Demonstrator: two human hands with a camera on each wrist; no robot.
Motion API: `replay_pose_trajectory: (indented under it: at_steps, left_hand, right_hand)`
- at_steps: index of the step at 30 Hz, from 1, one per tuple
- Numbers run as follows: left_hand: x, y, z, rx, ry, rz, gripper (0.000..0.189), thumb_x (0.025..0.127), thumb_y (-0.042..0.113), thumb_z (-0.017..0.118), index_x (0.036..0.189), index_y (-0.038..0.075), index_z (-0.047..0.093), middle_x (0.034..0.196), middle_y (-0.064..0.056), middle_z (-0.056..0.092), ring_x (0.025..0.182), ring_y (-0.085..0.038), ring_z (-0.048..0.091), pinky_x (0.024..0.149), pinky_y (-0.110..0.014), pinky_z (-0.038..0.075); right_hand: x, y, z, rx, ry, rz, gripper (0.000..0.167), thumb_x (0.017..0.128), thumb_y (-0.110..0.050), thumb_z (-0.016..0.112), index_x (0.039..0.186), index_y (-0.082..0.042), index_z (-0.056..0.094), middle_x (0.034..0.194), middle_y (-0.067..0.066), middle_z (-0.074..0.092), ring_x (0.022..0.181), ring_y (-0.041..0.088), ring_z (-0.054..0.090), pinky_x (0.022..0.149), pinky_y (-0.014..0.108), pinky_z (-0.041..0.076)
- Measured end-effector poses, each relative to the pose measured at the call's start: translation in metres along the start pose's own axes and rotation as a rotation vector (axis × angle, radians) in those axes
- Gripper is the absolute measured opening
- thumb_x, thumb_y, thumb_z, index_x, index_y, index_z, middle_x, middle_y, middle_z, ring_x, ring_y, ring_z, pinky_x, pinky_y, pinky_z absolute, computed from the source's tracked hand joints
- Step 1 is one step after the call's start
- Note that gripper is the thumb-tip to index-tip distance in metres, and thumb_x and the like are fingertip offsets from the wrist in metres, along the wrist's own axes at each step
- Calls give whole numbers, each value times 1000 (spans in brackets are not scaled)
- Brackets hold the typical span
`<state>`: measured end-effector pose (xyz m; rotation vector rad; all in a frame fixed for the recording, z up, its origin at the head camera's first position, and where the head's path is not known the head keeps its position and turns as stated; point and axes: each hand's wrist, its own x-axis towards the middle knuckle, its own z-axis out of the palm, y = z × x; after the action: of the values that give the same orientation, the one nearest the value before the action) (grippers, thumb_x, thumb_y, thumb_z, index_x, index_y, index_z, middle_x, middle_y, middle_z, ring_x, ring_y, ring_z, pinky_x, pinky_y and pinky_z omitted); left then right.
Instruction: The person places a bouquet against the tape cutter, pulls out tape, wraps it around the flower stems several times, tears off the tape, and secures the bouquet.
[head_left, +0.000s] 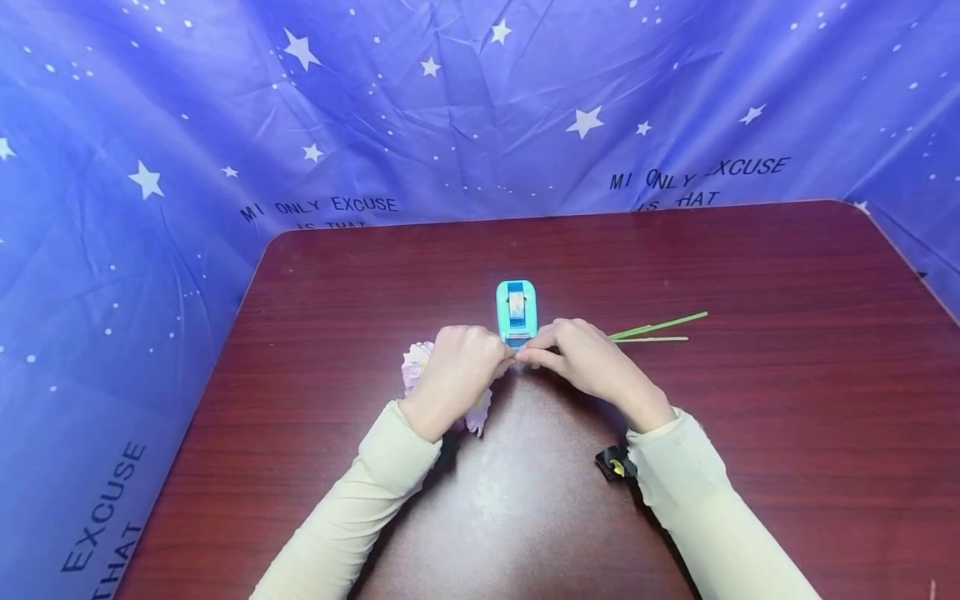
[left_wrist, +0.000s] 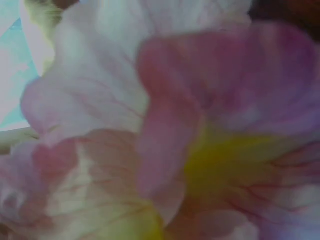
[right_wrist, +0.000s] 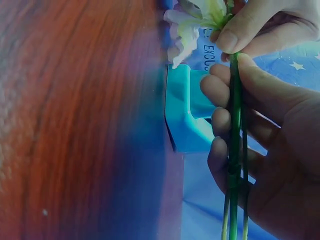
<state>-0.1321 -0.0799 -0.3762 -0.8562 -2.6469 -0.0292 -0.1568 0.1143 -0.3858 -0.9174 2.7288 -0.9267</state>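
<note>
In the head view, my left hand and right hand meet at the fingertips just in front of a turquoise tape dispenser. Pale pink artificial flowers show partly behind the left hand, and their petals fill the left wrist view. Green flower stems stick out to the right past my right hand. In the right wrist view, the left hand pinches the stems just below the blossom. My right thumb and curled fingers hold them a little further down. Whether tape is on them I cannot tell.
A dark red wooden table lies under both hands. Beside the right cuff is a black piece with a yellow mark. A blue-purple curtain with stars and lettering hangs behind the table's far edge.
</note>
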Motion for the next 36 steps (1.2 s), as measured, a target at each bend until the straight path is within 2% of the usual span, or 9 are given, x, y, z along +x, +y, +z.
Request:
replay_pose_trajectory:
  at_steps: [6,13,21,26,30,33,36]
  left_hand:
    - [1,1,0,4,5,8,19,83,35,77,66,28,73,55,4,59,50,-13,56,46,-32,48]
    - [1,2,3,-2,1,24,14,82,35,78,70,28,75,58,4,62,54,-13,58,49,-32,49]
    - [1,5,3,53,11,53,22,80,24,78,60,26,67,56,4,59,51,-13,56,47,-30,47]
    - [-1,7,1,61,-4,61,20,78,18,79,63,25,67,56,5,59,52,-12,57,48,-29,48]
    - [-2,8,0,62,0,63,21,78,19,79,63,24,66,55,5,57,50,-11,55,47,-28,47]
    - [-2,7,0,18,-13,57,18,81,23,78,66,24,70,56,5,59,51,-12,57,47,-29,48]
    - [-1,5,0,-98,-68,20,12,86,29,76,77,22,76,64,6,65,57,-13,62,53,-31,52]
  right_hand:
    - [-2,1,0,-3,8,1,18,95,-26,67,83,-19,77,73,-5,65,65,7,51,65,28,43]
    - [-3,3,2,22,28,-23,18,95,-23,67,83,-18,78,84,-8,67,77,8,59,75,32,50]
    - [-4,4,2,58,13,-8,15,94,-19,67,87,-17,81,97,-4,74,94,14,68,87,38,53]
    - [-5,3,1,58,-5,-25,15,93,-17,67,88,-13,80,106,4,75,105,23,68,98,44,47]
    - [-5,4,0,52,-21,-38,16,94,-16,66,89,-10,80,110,7,74,109,27,67,108,51,37]
    - [-5,4,-2,57,-33,-34,16,95,-16,66,90,-10,80,112,7,74,110,27,66,109,52,36]
    - [-6,4,-2,53,-36,-21,15,95,-18,66,91,-13,80,113,6,73,110,28,65,103,49,42]
